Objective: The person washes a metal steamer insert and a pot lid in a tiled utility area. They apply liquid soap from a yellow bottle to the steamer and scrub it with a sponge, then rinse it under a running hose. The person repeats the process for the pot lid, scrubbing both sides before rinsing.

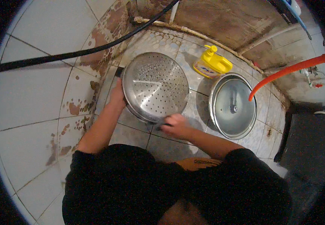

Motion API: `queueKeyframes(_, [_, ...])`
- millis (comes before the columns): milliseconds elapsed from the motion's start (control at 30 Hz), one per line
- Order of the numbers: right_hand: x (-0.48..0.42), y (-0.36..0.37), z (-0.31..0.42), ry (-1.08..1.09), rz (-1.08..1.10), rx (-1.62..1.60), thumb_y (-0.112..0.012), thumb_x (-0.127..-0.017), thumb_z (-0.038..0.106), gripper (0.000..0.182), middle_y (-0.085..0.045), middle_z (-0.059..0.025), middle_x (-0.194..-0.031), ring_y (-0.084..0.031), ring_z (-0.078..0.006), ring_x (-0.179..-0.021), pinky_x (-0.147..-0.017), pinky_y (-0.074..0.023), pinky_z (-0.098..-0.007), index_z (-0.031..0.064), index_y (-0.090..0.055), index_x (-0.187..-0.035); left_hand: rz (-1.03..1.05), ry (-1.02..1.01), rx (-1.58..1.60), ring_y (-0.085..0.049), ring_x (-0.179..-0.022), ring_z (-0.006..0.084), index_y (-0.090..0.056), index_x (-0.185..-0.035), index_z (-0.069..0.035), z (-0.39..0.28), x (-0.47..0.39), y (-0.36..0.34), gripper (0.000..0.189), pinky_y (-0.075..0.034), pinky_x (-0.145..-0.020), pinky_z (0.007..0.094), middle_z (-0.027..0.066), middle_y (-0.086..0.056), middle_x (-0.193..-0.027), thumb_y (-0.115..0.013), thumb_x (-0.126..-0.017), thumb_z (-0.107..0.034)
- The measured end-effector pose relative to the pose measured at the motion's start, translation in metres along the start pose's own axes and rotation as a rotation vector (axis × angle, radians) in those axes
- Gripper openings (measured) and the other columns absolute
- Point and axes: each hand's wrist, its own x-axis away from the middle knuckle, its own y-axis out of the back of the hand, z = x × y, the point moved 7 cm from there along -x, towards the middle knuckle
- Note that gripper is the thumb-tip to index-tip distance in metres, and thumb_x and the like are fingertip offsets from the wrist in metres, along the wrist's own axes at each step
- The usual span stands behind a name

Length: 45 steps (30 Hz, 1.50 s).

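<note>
A round stainless-steel steamer tray [158,84] with a perforated face is tilted up in front of me, water drops on its upper part. My left hand [117,94] grips its left side, just below a black handle [119,71]. At the lower right rim, my right hand [177,126] is curled around a small dark item [160,126]. Motion blur hides whether that item is a scrubber or a handle. To the right, a metal basin [212,105] stands on the tiles, holding water or a metal lid; which one I cannot tell.
A yellow pump bottle [214,63] stands behind the basin. An orange hose [286,70] hangs over the basin's right side. Across the upper left runs a black hose [95,49]. Stained wall tiles [30,95] rise on the left, and a pipe [199,33] follows the back wall.
</note>
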Motion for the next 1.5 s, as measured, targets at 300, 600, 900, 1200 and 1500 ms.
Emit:
queueKeyframes(300, [-0.091, 0.007, 0.018, -0.282, 0.070, -0.065, -0.070, -0.077, 0.021, 0.019, -0.056, -0.0085, -0.088, -0.058, -0.0295, -0.084, -0.067, -0.0483, -0.0390, 0.0116, -0.060, -0.090, 0.018, 0.024, 0.065, -0.059, -0.106, 0.0284, -0.051, -0.126, 0.003, 0.024, -0.011, 0.007, 0.057, -0.049, -0.091, 0.0398, 0.0175, -0.058, -0.120, -0.033, -0.101, -0.046])
queueKeyframes(600, [-0.069, 0.106, -0.082, -0.799, -0.468, -0.157, -0.072, -0.078, 0.014, 0.020, -0.058, -0.0116, -0.089, -0.058, -0.0284, -0.082, -0.074, -0.0476, -0.0360, 0.0054, -0.059, -0.090, -0.176, -0.512, -0.504, -0.060, -0.074, 0.0189, -0.063, -0.086, 0.001, -0.053, 0.055, -0.047, 0.053, -0.046, -0.066, 0.0359, 0.0103, -0.064, -0.081, -0.044, -0.097, -0.046])
queueKeyframes(900, [-0.178, 0.137, -0.006, -0.468, -0.065, 0.214, -0.067, -0.076, 0.021, 0.015, -0.057, -0.0094, -0.089, -0.057, -0.0303, -0.085, -0.070, -0.0476, -0.0416, 0.0081, -0.060, -0.081, 0.216, -1.073, -0.942, -0.043, -0.050, 0.0122, -0.052, -0.068, 0.002, -0.039, 0.113, -0.101, 0.045, -0.034, -0.047, 0.0320, 0.0051, -0.045, -0.055, -0.044, -0.098, -0.030])
queueKeyframes(1200, [-0.072, 0.193, -0.159, -0.805, -0.299, 0.093, -0.064, -0.081, 0.024, 0.022, -0.063, -0.0185, -0.096, -0.062, -0.0354, -0.088, -0.077, -0.0495, -0.0421, 0.0043, -0.062, -0.090, 0.142, -0.835, -0.570, -0.034, -0.055, 0.0101, -0.041, -0.067, -0.002, -0.025, 0.089, -0.056, 0.038, -0.029, -0.050, 0.0293, 0.0033, -0.038, -0.060, -0.045, -0.098, -0.023])
queueKeyframes(1500, [-0.166, 0.154, -0.065, -0.513, -0.113, 0.016, -0.070, -0.077, 0.036, 0.036, -0.065, -0.0160, -0.088, -0.062, -0.0341, -0.088, -0.079, -0.0469, -0.0395, 0.0064, -0.059, -0.095, 0.039, -1.237, -1.107, -0.053, -0.063, 0.0282, -0.053, -0.084, 0.002, -0.099, 0.148, -0.105, 0.028, -0.041, -0.060, 0.0395, 0.0164, -0.052, -0.069, -0.039, -0.098, -0.017])
